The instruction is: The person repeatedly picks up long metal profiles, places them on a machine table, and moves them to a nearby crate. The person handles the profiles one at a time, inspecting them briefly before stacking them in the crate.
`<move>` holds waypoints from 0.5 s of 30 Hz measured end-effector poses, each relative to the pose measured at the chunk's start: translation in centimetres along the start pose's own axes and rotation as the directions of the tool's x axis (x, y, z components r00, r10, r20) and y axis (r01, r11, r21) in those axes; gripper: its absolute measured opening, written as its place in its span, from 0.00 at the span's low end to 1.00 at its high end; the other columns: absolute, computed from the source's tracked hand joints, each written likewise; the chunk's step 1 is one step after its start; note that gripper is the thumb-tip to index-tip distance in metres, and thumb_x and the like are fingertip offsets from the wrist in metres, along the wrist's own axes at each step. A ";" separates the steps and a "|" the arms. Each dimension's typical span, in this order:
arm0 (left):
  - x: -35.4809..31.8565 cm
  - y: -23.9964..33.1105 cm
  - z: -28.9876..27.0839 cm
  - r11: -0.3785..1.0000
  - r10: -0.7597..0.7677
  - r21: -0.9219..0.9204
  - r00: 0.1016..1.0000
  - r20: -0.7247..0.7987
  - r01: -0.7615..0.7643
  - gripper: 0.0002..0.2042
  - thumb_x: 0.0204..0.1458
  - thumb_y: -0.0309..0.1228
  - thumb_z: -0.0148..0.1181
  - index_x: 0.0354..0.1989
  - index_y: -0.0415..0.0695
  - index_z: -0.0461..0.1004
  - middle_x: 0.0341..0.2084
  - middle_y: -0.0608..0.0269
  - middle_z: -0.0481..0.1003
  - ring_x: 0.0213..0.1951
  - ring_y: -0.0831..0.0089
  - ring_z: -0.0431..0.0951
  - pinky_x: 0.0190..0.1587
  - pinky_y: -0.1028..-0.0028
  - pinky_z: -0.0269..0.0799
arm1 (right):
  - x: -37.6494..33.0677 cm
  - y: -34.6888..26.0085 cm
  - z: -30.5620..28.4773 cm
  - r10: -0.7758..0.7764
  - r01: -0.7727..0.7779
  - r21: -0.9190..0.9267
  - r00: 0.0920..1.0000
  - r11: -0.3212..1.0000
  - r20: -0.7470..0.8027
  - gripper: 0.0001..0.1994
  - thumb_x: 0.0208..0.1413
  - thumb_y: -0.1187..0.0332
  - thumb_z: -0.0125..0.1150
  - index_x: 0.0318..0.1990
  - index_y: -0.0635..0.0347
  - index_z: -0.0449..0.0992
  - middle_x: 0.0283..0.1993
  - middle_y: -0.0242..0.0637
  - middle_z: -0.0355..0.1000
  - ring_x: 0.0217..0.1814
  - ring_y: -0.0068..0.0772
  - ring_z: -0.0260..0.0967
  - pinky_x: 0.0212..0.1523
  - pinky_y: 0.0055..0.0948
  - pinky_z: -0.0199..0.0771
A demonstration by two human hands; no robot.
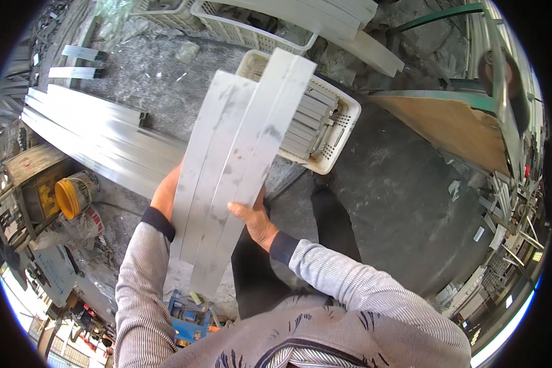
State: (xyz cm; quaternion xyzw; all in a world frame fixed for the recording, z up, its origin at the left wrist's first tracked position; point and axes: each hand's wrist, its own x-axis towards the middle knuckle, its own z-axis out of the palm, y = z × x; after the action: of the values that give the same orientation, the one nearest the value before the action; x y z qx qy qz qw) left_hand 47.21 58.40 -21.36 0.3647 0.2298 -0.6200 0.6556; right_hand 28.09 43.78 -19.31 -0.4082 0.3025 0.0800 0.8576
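Note:
I hold several flat silver aluminium profiles side by side in front of me. They slant from lower left to upper right, with their far ends staggered. My left hand is closed around their left edge, its fingers mostly hidden underneath. My right hand grips the right edge, thumb pressed on the top face. Just beyond, partly covered by the profiles, stands a white plastic crate. Inside it lie stacked short grey metal bars.
Long shiny profiles lie at the left, near a yellow bucket. More white crates stand at the back. A green-framed brown board is at the right. A blue tool sits near my left forearm. Metal offcuts line the right side.

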 end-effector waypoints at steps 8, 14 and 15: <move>-25.6 -3.7 0.0 0.976 0.137 -0.133 0.961 -0.239 -0.172 0.24 0.69 0.45 0.56 0.65 0.41 0.74 0.56 0.56 0.81 0.53 0.64 0.83 0.54 0.63 0.82 | -11.3 -3.2 15.0 -0.138 0.163 -0.118 0.970 0.980 0.198 0.54 0.52 0.63 0.72 0.79 0.57 0.38 0.75 0.47 0.50 0.78 0.43 0.51 0.77 0.49 0.54; -33.8 -6.1 0.1 0.935 0.234 -0.184 0.917 -0.323 -0.303 0.24 0.69 0.45 0.56 0.64 0.41 0.75 0.56 0.56 0.81 0.53 0.64 0.83 0.54 0.63 0.82 | -14.7 -2.5 19.7 -0.072 0.130 -0.349 0.982 0.928 0.174 0.59 0.51 0.54 0.74 0.78 0.63 0.35 0.76 0.57 0.47 0.80 0.55 0.42 0.79 0.55 0.45; -34.6 -6.3 0.1 0.928 0.249 -0.186 0.908 -0.338 -0.324 0.23 0.69 0.45 0.55 0.64 0.41 0.75 0.56 0.56 0.81 0.53 0.65 0.83 0.54 0.63 0.82 | -14.9 -2.4 20.1 -0.087 0.155 -0.349 0.975 0.924 0.203 0.59 0.51 0.52 0.74 0.78 0.63 0.34 0.76 0.59 0.46 0.80 0.58 0.41 0.79 0.56 0.43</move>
State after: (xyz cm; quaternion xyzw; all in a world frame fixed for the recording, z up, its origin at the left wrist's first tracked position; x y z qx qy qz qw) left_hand 36.69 80.88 3.54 0.4057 0.3454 -0.4197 0.7348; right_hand 26.11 58.84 0.70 -0.5683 0.1762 0.1187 0.7949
